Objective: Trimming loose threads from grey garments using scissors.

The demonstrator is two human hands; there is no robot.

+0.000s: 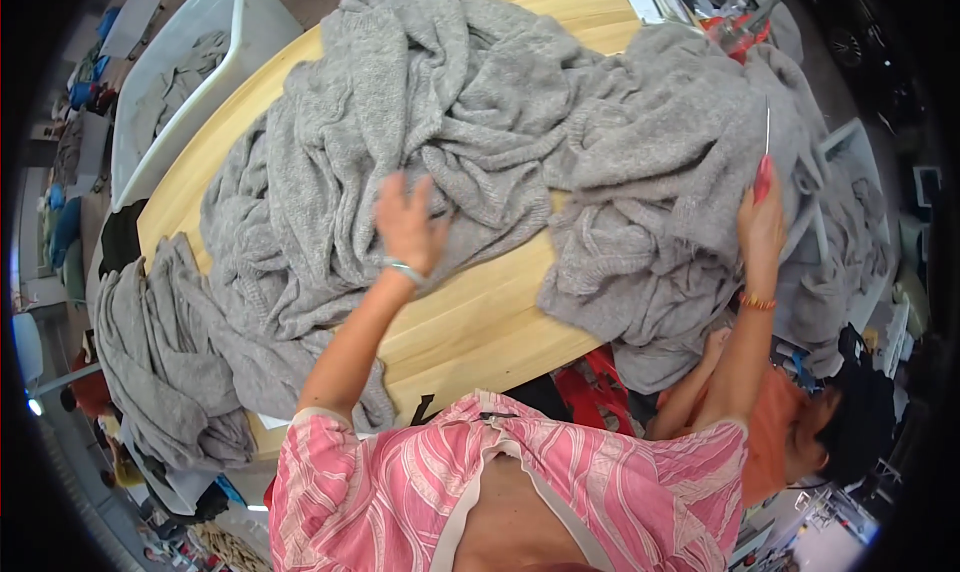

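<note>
My left hand [410, 228] is over the big heap of grey knitted garments [400, 122] on the table, fingers spread and slightly blurred. Whether it presses on the cloth I cannot tell. On the right, my right hand [763, 227] is closed round the red handle of a slim tool [764, 175]. The tool's thin metal shaft points away from me; its tip is too small to make out. Beneath and beside that hand lies a second pile of grey knitwear [660, 202], spilling over the table's near right edge.
The pale wooden table [450, 332] has a curved edge. A white bin [235, 62] with grey cloth stands far left. More grey knitwear [160, 352] hangs over the left edge. A co-worker in an orange top [780, 432] is close at the right. Another container [870, 172] stands beyond.
</note>
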